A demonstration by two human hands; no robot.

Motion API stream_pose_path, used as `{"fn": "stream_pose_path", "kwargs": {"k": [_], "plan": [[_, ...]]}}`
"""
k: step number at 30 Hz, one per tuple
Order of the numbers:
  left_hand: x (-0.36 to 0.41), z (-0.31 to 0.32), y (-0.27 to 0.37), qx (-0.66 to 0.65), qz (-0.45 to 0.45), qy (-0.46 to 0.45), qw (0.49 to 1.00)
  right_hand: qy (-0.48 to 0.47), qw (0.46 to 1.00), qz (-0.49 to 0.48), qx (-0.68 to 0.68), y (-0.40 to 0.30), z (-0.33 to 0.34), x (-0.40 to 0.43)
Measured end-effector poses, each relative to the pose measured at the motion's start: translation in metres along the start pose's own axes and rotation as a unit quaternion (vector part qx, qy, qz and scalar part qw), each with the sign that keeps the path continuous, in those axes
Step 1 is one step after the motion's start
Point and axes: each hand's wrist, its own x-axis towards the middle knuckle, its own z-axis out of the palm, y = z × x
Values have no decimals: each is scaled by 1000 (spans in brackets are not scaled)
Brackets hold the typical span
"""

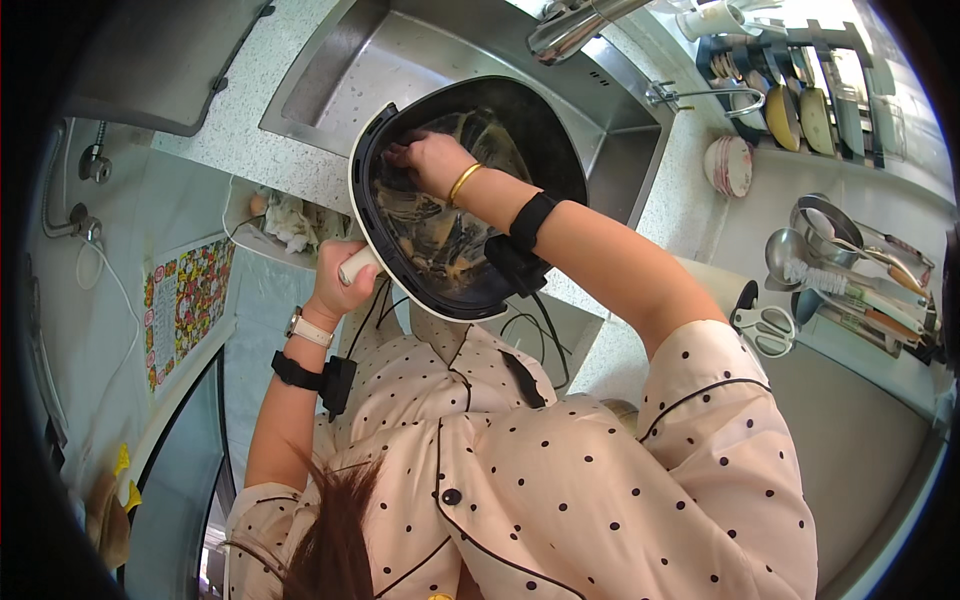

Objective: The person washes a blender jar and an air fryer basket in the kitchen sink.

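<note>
An air fryer basket (536, 139), black inside with a pale outer rim, is tilted over the front edge of the steel sink (409, 56). My left hand (337, 281) is closed around its cream handle (349, 271). Brownish, wet-looking residue (450, 232) lies in streaks across the inside of the basket. My right hand (439, 161) reaches into it, with the fingertips near the inner wall by the handle side. Those fingers are partly in shadow, and whether they hold anything is unclear.
A chrome faucet (566, 37) hangs over the sink's far side. Below the counter, left of the basket, an open waste bin (234, 225) holds crumpled paper (289, 223). At the right are stacked bowls (727, 166), a dish rack (814, 90), scissors (766, 330) and hanging utensils (847, 262).
</note>
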Motion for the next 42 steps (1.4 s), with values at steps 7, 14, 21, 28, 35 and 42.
{"fn": "stream_pose_path", "kwargs": {"k": [7, 14, 21, 28, 35, 42], "plan": [[-2, 0, 1, 8, 3, 12, 1000, -241, 952, -64, -180, 15, -46, -36], [3, 0, 4, 10, -3, -9, 1000, -164, 982, 79, -49, 18, -11, -25], [-2, 1, 1, -1, 2, 9, 1000, -223, 967, 103, -61, -1, -23, -22], [0, 5, 3, -3, -3, 18, 1000, -189, 935, 213, -210, 21, -23, -16], [-6, 4, -4, 7, -6, 58, 998, -278, 936, 138, -165, 5, -35, -20], [-2, 4, 4, 16, -5, 40, 999, -356, 874, 293, -151, 33, 0, -58]]}}
